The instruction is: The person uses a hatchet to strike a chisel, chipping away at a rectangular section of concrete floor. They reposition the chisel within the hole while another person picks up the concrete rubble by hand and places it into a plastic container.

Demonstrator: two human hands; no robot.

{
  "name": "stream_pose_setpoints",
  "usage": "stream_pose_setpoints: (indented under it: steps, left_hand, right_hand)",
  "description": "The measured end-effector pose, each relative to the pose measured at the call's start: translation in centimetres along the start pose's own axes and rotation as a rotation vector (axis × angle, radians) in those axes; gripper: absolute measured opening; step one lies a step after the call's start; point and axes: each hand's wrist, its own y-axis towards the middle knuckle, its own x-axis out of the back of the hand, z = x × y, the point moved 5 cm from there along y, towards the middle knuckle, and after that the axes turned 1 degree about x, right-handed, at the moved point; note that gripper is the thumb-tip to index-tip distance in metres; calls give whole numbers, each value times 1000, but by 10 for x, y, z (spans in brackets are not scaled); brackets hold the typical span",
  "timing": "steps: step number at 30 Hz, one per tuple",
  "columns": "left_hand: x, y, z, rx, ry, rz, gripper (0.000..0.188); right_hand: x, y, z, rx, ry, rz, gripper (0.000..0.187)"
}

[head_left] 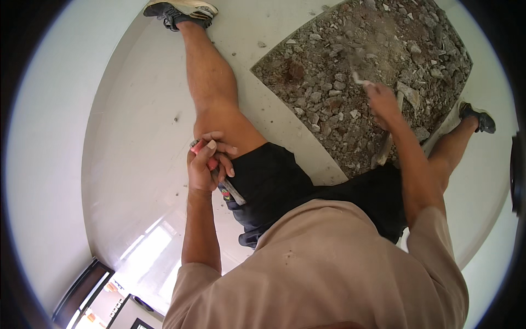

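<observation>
My left hand (207, 164) is closed around a red-handled chisel (235, 193), its grey metal shaft pointing back toward my body beside my bare left thigh. Some fingers of that hand are loosely spread. Over the rubble (329, 93), my right hand (382, 104) pinches a small whitish piece (359, 80), whose kind is too blurred to tell. Beneath my right forearm lies a pale wooden handle (385, 148), partly hidden. A grey chunk (409, 95) sits near its far end; whether the two are joined I cannot tell.
Broken stone and dirt fill a sharp-edged opening in the glossy pale floor (137, 137). My legs straddle it, with one shoe (181, 12) at far left and another (478, 118) at right. Crumbs dot the floor. A dark-framed object (82, 290) stands at lower left.
</observation>
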Motion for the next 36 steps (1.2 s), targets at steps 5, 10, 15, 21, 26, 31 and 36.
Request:
stream_pose_setpoints:
  steps: [5,10,15,21,26,31,36]
  left_hand:
    - [-10,0,-10,7,-13,47,34]
    - [-15,-7,-6,74,78,13,33]
    - [7,-13,4,-22,-71,-13,33]
    - [-2,-8,-10,21,-5,-24,33]
    - [-12,1,-1,54,43,-27,33]
    - [6,-9,2,-23,-64,-33,33]
    - [-12,1,-8,5,-2,51,36]
  right_hand:
    - [-66,-48,26,236,-87,-98,43]
    - [-138,-13,-8,29,-99,191,47]
    - [-38,-19,-15,132,-188,-241,44]
    - [-136,-52,68,58,82,203,39]
    - [-199,32,69,-57,434,441,40]
    - [-77,32,26,-3,366,34,40]
    - [-36,-58,-16,3,74,193,40]
